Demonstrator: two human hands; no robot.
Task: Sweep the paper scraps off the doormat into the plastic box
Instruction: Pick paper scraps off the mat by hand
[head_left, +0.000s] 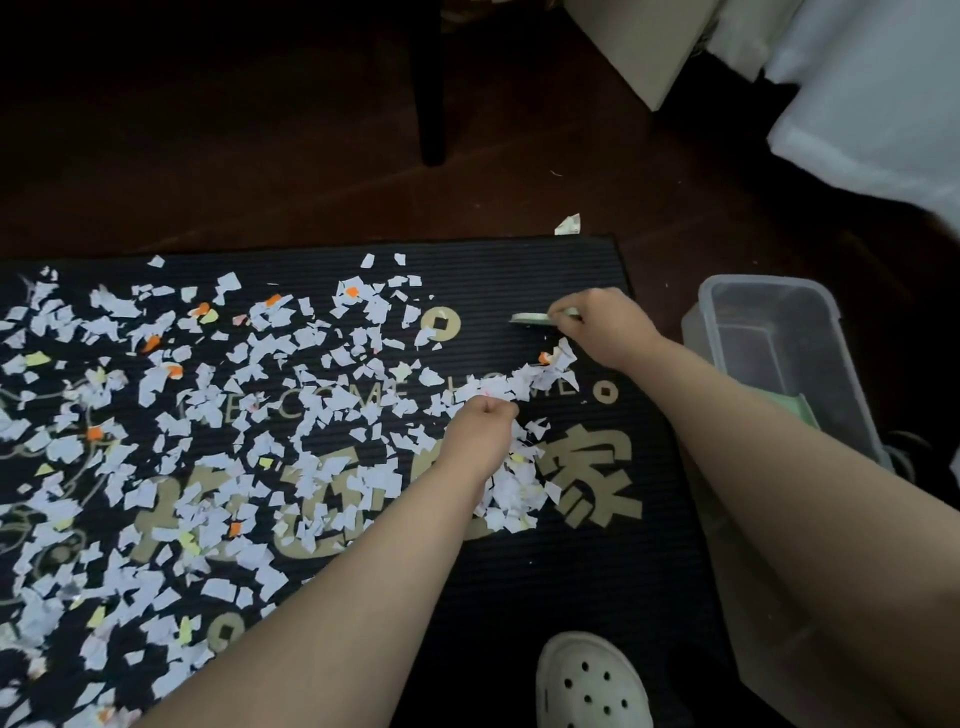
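Paper scraps (511, 492) litter the doormat (597, 545) from its left edge to the middle. I see the left hand (480, 428) stretched over them, fingers curled under. Whether they hold anything I cannot tell. The right hand (605, 325) pinches a flat green piece (532, 318) — the plastic box (763, 283) sits just beside the mat.

Dim, underexposed overall. Floor (208, 156) top left near black, detail lost. Brightest patch top right: white fabric (883, 104), pale & soft. Paper scraps (208, 415) read bluish-white vs dark doormat (571, 270). Forearms (363, 571) evenly lit, no hard shadows. Wide-angle bend at edges; slight softness throughout.
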